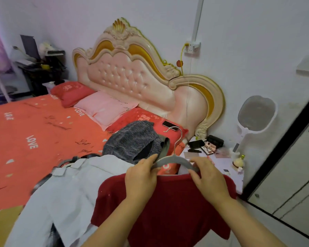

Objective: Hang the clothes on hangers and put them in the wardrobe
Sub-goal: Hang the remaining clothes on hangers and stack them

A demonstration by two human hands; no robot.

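Observation:
I hold a dark red knitted top [168, 211] up over the bed's near corner. A grey hanger [173, 160] with a metal hook sits in its neckline. My left hand [141, 177] grips the hanger's left arm together with the top's left shoulder. My right hand [209, 177] grips the hanger's right arm and the right shoulder. On the bed behind lie a pale blue shirt [70, 189] and a dark grey speckled garment [134, 141].
The bed [34, 136] with red and pink pillows fills the left. A phone [169, 125] lies on a pillow. The bedside table [219, 161] at right carries small items. A white electric swatter [255, 118] leans on the wall. A mirrored wardrobe door [289, 175] stands at far right.

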